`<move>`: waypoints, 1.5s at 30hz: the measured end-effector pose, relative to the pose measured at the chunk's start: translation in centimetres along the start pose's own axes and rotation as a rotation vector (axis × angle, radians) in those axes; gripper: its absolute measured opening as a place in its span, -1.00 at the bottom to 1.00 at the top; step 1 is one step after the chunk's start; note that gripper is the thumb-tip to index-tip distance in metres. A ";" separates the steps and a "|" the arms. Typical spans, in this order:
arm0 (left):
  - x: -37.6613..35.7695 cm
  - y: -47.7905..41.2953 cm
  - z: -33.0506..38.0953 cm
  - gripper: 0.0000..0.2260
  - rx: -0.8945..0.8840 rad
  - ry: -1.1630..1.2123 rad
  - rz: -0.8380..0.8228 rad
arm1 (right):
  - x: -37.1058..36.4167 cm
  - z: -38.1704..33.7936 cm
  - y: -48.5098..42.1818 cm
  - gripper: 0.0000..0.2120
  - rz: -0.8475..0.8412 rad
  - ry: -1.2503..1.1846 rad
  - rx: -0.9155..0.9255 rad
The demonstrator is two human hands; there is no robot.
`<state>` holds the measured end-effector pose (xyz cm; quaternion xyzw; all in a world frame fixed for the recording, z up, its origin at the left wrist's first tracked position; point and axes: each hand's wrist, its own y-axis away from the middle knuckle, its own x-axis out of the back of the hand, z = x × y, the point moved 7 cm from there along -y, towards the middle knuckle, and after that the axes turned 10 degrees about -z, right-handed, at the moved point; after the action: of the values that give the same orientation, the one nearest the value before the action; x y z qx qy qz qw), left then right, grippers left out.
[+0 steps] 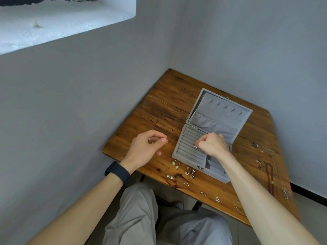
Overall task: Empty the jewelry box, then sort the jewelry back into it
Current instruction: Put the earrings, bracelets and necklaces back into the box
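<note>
A grey velvet jewelry box (178, 147) lies open on the wooden table (164, 106), its lid (221, 112) leaning back. My right hand (212, 145) is over the ring rolls and pinches a small stone ring (195, 147) against the padding. My left hand (146, 147) hovers left of the box with fingers curled round a thin ring (151, 142). Several earrings (189, 171) lie on the table in front of the box. Necklaces and chains (269, 174) lie to the right of my right forearm.
The table stands in a corner between two grey walls. A window ledge (67, 23) is high on the left. My grey-trousered legs (138, 218) are under the table's near edge. A dark band (117, 171) is on my left wrist.
</note>
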<state>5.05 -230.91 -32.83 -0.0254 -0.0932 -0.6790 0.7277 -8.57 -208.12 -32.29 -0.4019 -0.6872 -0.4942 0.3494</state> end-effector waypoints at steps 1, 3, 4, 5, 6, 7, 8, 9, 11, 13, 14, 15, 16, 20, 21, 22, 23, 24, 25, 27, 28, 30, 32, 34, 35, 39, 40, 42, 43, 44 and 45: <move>-0.2 -0.1 0.2 -0.91 -0.003 -0.005 -0.004 | 0.0 0.0 0.0 -0.74 -0.001 -0.002 -0.023; -0.7 -0.2 0.6 -0.91 -0.010 -0.024 -0.016 | 0.2 -0.1 0.2 -0.74 0.013 0.003 -0.055; -0.8 -0.3 0.8 -0.91 -0.014 -0.033 -0.022 | 0.2 -0.3 0.2 -0.75 0.027 0.008 -0.064; -1.0 -0.3 1.0 -0.90 -0.019 -0.038 -0.027 | 0.3 -0.5 0.3 -0.75 0.041 0.012 -0.071; -1.2 -0.4 1.2 -0.90 -0.024 -0.042 -0.033 | 0.4 -0.7 0.4 -0.76 0.056 0.019 -0.077; -1.4 -0.5 1.4 -0.90 -0.028 -0.047 -0.038 | 0.4 -0.8 0.5 -0.77 0.070 0.025 -0.085; -1.6 -0.6 1.7 -0.90 -0.031 -0.053 -0.041 | 0.4 -0.8 0.6 -0.78 0.083 0.025 -0.094; -1.8 -0.7 1.8 -0.89 -0.034 -0.059 -0.044 | 0.4 -0.9 0.7 -0.79 0.097 0.018 -0.105; -2.1 -0.9 2.2 -0.89 -0.041 -0.066 -0.051 | 0.3 -0.9 1.0 -0.79 0.135 0.009 -0.128; -2.5 -1.1 2.7 -0.90 -0.058 -0.078 -0.058 | 0.2 -1.1 1.3 -0.76 0.184 0.028 -0.136; -2.8 -1.2 3.0 -0.90 -0.069 -0.088 -0.060 | 0.2 -1.1 1.3 -0.73 0.208 0.031 -0.135; -3.0 -1.2 3.2 -0.91 -0.078 -0.102 -0.059 | 0.1 -1.2 1.3 -0.71 0.222 0.021 -0.133; -3.3 -1.3 3.5 -0.92 -0.085 -0.119 -0.060 | 0.1 -1.2 1.4 -0.70 0.229 0.006 -0.127; -4.2 -2.4 4.3 -0.92 -0.116 -0.217 -0.083 | 0.1 -0.5 1.8 -0.72 0.244 -0.095 -0.065; -4.4 -2.9 4.4 -0.91 -0.117 -0.246 -0.093 | 0.3 -0.1 2.2 -0.73 0.268 -0.138 -0.049; -4.6 -3.4 4.5 -0.91 -0.111 -0.275 -0.107 | 0.5 0.4 2.7 -0.75 0.302 -0.175 -0.037; -4.9 -4.0 4.5 -0.90 -0.102 -0.307 -0.130 | 0.6 1.2 3.3 -0.78 0.344 -0.205 -0.031; -5.3 -4.6 4.5 -0.89 -0.095 -0.352 -0.155 | 0.6 2.0 4.1 -0.80 0.388 -0.225 -0.032; -5.7 -5.2 4.5 -0.88 -0.088 -0.410 -0.180 | 0.3 3.0 5.0 -0.82 0.425 -0.230 -0.034; -6.5 -6.5 4.3 -0.87 -0.061 -0.521 -0.215 | -0.8 4.6 7.1 -0.81 0.497 -0.197 -0.018; -6.9 -7.3 4.0 -0.85 -0.042 -0.568 -0.222 | -1.6 5.3 8.1 -0.81 0.529 -0.174 0.001; -7.9 -8.7 3.5 -0.86 0.009 -0.640 -0.234 | -3.1 6.3 9.6 -0.81 0.567 -0.155 0.031; -8.7 -9.8 2.9 -0.88 0.075 -0.646 -0.245 | -4.4 6.8 10.5 -0.81 0.584 -0.152 0.055; -9.4 -10.5 2.5 -0.89 0.140 -0.628 -0.255 | -5.3 6.8 11.0 -0.80 0.592 -0.152 0.069; -9.7 -10.7 2.2 -0.88 0.165 -0.630 -0.259 | -5.7 6.9 11.2 -0.80 0.595 -0.157 0.070; -10.3 -11.1 1.9 -0.87 0.219 -0.669 -0.259 | -6.6 7.2 11.4 -0.79 0.585 -0.184 0.073; -10.4 -11.2 2.0 -0.87 0.225 -0.683 -0.254 | -6.7 7.3 11.4 -0.79 0.582 -0.185 0.075; -10.6 -11.4 2.4 -0.89 0.217 -0.728 -0.237 | -6.7 7.3 11.4 -0.78 0.576 -0.193 0.074; -10.7 -11.4 2.6 -0.91 0.201 -0.756 -0.229 | -6.7 7.3 11.4 -0.78 0.571 -0.195 0.073; -10.9 -11.5 2.9 -0.93 0.176 -0.785 -0.220 | -6.7 7.3 11.3 -0.77 0.565 -0.194 0.073; -11.0 -11.5 3.1 -0.95 0.149 -0.815 -0.210 | -6.7 7.3 11.3 -0.77 0.561 -0.195 0.073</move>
<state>-7.34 -220.42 -32.69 -0.2293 -0.4240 -0.6755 0.5580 3.83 -200.35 -35.59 -0.6086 -0.5970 -0.3124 0.4191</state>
